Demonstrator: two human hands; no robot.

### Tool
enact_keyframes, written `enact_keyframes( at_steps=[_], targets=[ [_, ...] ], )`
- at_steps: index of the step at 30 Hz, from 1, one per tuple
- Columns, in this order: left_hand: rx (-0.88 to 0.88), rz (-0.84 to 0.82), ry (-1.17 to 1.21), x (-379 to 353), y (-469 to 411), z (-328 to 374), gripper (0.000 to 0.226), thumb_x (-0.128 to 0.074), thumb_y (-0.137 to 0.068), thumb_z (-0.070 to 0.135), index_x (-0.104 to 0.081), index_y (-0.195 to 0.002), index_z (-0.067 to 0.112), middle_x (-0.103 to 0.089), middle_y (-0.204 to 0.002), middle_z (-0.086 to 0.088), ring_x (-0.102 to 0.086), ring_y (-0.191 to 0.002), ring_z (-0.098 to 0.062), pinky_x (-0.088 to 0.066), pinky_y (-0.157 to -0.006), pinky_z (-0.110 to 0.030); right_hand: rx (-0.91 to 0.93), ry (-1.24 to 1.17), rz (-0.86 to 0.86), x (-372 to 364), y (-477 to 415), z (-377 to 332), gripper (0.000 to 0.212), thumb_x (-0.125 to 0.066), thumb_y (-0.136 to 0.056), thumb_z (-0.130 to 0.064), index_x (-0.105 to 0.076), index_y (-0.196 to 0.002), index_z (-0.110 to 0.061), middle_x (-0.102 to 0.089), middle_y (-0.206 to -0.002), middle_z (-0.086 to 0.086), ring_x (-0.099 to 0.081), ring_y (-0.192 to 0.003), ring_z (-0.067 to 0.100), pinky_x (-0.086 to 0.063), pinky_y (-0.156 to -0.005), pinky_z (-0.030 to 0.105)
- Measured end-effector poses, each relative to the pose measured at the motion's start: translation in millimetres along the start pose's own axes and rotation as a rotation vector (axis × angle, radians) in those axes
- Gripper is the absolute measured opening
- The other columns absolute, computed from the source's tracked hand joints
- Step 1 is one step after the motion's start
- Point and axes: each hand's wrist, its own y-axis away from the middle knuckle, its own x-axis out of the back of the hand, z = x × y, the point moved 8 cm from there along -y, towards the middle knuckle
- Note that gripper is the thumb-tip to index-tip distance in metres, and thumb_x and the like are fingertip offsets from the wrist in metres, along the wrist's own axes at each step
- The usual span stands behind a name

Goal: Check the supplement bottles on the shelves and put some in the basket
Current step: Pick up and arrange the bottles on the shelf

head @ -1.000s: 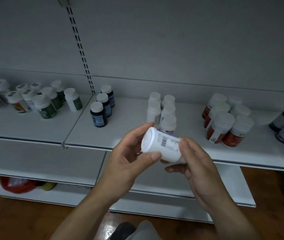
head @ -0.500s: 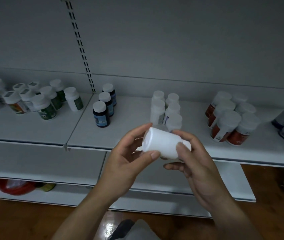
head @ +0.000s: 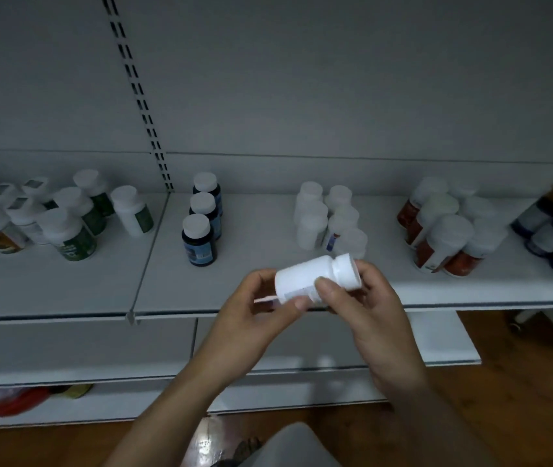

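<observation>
Both hands gripped the white supplement bottle [head: 315, 276] sideways: left hand [head: 251, 318] fingers curled round its base, right hand [head: 374, 318] fingers round the cap end.

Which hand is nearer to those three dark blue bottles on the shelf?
Left. The left hand is right of the dark blue bottles, nearer the camera; the right hand lies farther right, beyond the white bottle both hands hold.
</observation>
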Motion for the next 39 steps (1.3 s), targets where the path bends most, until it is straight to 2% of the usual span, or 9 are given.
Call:
enact_keyframes(
  at_steps=[4, 6, 11, 14, 18, 22, 32, 36, 39],
  targets=[
    [-0.278, -0.063, -0.403, -0.1, -6.3, 12.8, 0.073, -0.075, -0.083, 0.039, -0.035, -0.143, 0.039, -0.043, -0.132, 0.03, -0.041, -0.123, 0.01, -0.038, -0.095, -0.007, 0.053, 0.233, 0.014, -16.9, -4.8, 2.5, 0.037, -0.081, -0.073, -0.034, -0.062, -0.105, -0.034, -0.068, -0.099, -0.016, -0.066, -0.092, 0.006, -0.056, -0.078, 0.026],
    [-0.371, -0.02, -0.463, 3.5, -11.8, 15.5, 0.062, -0.072, -0.083, 0.039, -0.043, -0.137, 0.036, -0.049, -0.125, 0.025, -0.046, -0.117, 0.005, -0.046, -0.094, -0.019, 0.083, 0.338, 0.005, -30.9, -4.8, 4.2, 0.034, -0.08, -0.074, -0.038, -0.061, -0.102, -0.038, -0.065, -0.098, -0.022, -0.064, -0.091, 0.002, -0.054, -0.075, 0.019],
    [-0.184, 0.036, -0.187, 30.4, -24.7, -9.9, 0.045, -0.079, -0.08, 0.026, -0.055, -0.113, 0.042, -0.063, -0.108, 0.02, -0.061, -0.099, -0.002, -0.052, -0.083, -0.027, 0.111, 0.53, 0.04, -34.7, -27.3, -18.3, 0.041, -0.058, -0.078, -0.064, -0.066, -0.105, -0.034, -0.067, -0.096, -0.023, -0.061, -0.085, -0.007, -0.045, -0.073, 0.016],
    [-0.119, 0.053, -0.163, 39.8, -30.5, -22.2, 0.049, -0.077, -0.081, 0.025, -0.048, -0.112, 0.048, -0.06, -0.11, 0.023, -0.056, -0.1, 0.007, -0.044, -0.08, -0.013, 0.219, 0.822, 0.203, -22.3, -69.7, -36.9, 0.036, -0.065, -0.084, -0.051, -0.065, -0.113, -0.03, -0.066, -0.105, -0.012, -0.062, -0.081, 0.004, -0.044, -0.078, 0.023],
    [-0.053, 0.056, -0.125, 42.8, -33.1, -29.3, 0.048, -0.075, -0.083, 0.024, -0.044, -0.111, 0.049, -0.058, -0.109, 0.022, -0.054, -0.096, 0.013, -0.041, -0.074, -0.007, 0.135, 1.219, 0.116, -26.4, -123.6, -34.1, 0.048, -0.055, -0.091, -0.05, -0.05, -0.134, -0.03, -0.05, -0.138, -0.002, -0.058, -0.114, 0.026, -0.042, -0.093, 0.033],
    [-0.033, 0.064, -0.095, 42.5, -36.5, -36.0, 0.046, -0.075, -0.083, 0.024, -0.046, -0.111, 0.047, -0.06, -0.109, 0.02, -0.055, -0.094, 0.012, -0.046, -0.078, -0.017, 0.105, 1.427, 0.075, -30.3, -145.0, -33.1, 0.047, -0.054, -0.092, -0.043, -0.049, -0.134, -0.023, -0.058, -0.127, 0.007, -0.059, -0.111, 0.031, -0.045, -0.086, 0.034],
    [-0.073, 0.2, -0.08, 38.8, -104.6, -19.7, 0.037, -0.075, -0.081, 0.015, -0.053, -0.104, 0.033, -0.06, -0.101, 0.015, -0.058, -0.09, -0.006, -0.044, -0.072, -0.018, 0.217, 1.095, 0.067, -21.5, -91.4, -46.0, 0.042, -0.067, -0.083, -0.048, -0.058, -0.122, -0.036, -0.063, -0.113, -0.01, -0.062, -0.097, 0.016, -0.044, -0.079, 0.025],
    [-0.033, 0.265, -0.126, 40.9, -159.2, -29.3, 0.052, -0.074, -0.082, 0.015, -0.049, -0.127, 0.017, -0.056, -0.114, 0.004, -0.056, -0.11, -0.02, -0.045, -0.09, -0.03, 0.255, 1.04, 0.045, -17.2, -61.9, -46.0, 0.042, -0.071, -0.08, -0.046, -0.062, -0.12, -0.037, -0.064, -0.105, -0.013, -0.059, -0.083, 0.008, -0.044, -0.071, 0.024],
    [-0.01, 0.234, -0.122, 39.8, -173.0, -36.1, 0.057, -0.075, -0.082, 0.018, -0.046, -0.13, 0.02, -0.056, -0.119, 0.003, -0.054, -0.111, -0.019, -0.045, -0.093, -0.033, 0.249, 1.0, 0.02, -14.2, -53.5, -39.8, 0.043, -0.07, -0.081, -0.046, -0.061, -0.122, -0.038, -0.06, -0.105, -0.018, -0.056, -0.084, 0.004, -0.05, -0.078, 0.028]
  ],
)
